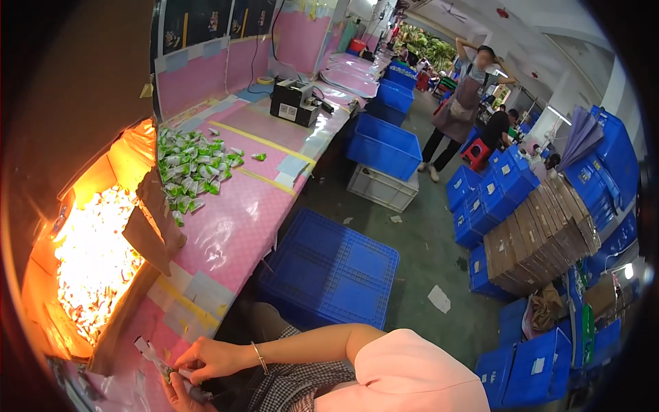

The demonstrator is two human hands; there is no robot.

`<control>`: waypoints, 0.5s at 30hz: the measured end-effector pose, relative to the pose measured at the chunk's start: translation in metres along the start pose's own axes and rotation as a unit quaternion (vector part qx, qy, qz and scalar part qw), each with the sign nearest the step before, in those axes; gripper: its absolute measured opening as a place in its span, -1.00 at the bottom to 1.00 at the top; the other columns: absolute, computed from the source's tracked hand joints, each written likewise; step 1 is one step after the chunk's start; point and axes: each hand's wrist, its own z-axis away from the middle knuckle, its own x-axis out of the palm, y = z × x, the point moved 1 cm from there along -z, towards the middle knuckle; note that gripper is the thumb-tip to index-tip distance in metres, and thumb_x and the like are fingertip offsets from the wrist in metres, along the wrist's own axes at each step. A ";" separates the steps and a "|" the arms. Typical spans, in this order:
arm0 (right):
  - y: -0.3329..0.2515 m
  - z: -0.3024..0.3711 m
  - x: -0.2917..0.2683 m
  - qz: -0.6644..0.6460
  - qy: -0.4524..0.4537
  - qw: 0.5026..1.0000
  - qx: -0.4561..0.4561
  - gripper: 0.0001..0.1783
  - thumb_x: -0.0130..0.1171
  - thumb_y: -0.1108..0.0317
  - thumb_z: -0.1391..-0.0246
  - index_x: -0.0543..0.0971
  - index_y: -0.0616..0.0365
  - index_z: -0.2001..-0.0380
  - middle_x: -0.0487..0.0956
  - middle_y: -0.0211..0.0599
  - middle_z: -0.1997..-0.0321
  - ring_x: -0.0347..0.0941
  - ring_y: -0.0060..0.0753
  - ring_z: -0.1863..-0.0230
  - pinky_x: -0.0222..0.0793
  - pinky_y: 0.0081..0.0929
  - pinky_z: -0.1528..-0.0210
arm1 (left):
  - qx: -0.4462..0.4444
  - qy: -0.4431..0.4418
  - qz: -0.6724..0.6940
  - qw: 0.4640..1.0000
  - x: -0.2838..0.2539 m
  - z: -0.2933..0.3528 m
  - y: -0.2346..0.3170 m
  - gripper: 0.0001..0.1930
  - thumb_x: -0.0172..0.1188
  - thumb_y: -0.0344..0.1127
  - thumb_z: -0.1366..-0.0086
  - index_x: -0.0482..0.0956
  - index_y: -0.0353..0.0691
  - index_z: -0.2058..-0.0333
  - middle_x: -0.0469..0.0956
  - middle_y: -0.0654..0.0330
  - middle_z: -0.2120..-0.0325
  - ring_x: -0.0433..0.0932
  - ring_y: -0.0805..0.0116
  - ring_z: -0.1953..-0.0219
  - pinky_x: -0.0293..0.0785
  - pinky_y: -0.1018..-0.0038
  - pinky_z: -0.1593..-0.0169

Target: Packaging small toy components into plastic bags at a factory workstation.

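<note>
At the pink table's near edge, my left hand is closed around a small whitish packet with a bit of green on it. The packet's flat end sticks out past the fingers. My right hand, with a bracelet on the wrist, has its fingers bent in a pinch at the same packet. A grey rounded piece shows beneath the right fingers; its kind is unclear. Just beyond stands an open cardboard box, full of small pieces washed out by bright light. Farther up lies a heap of green-and-white packets.
A black box-shaped device sits on the pink table. Right of the table are a lidded blue crate, an open blue crate and stacked flattened cardboard. A person stands in the aisle with raised arms.
</note>
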 end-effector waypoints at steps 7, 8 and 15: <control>-0.037 0.006 -0.008 0.047 -0.159 0.986 0.014 -0.45 0.26 0.43 0.38 0.50 0.16 0.14 0.50 -0.16 0.56 0.48 -0.30 0.51 0.38 -0.37 0.43 | -0.046 0.061 -0.005 0.997 -0.018 0.018 0.007 -0.75 0.05 -0.30 -0.30 0.45 -0.24 0.08 0.52 0.18 0.25 0.53 0.39 0.25 0.50 0.51 0.19; -0.039 0.009 -0.015 0.112 -0.126 0.984 -0.059 -0.50 0.22 0.44 0.26 0.52 0.07 0.10 0.57 -0.16 0.43 0.53 -0.38 0.47 0.43 -0.45 0.36 | -0.071 0.082 -0.011 0.994 0.006 0.019 0.013 -0.73 0.02 -0.30 -0.31 0.42 -0.26 0.05 0.54 0.17 0.37 0.56 0.41 0.37 0.54 0.53 0.32; -0.037 0.008 -0.033 -0.061 0.062 0.995 0.048 -0.43 0.28 0.58 0.09 0.38 0.26 -0.06 0.58 -0.06 0.14 0.55 -0.43 0.16 0.49 -0.55 0.11 | 0.016 0.056 -0.028 0.998 0.030 0.012 0.004 -0.57 0.16 -0.44 -0.21 0.37 -0.32 -0.06 0.51 0.30 0.25 0.44 0.61 0.30 0.39 0.64 0.21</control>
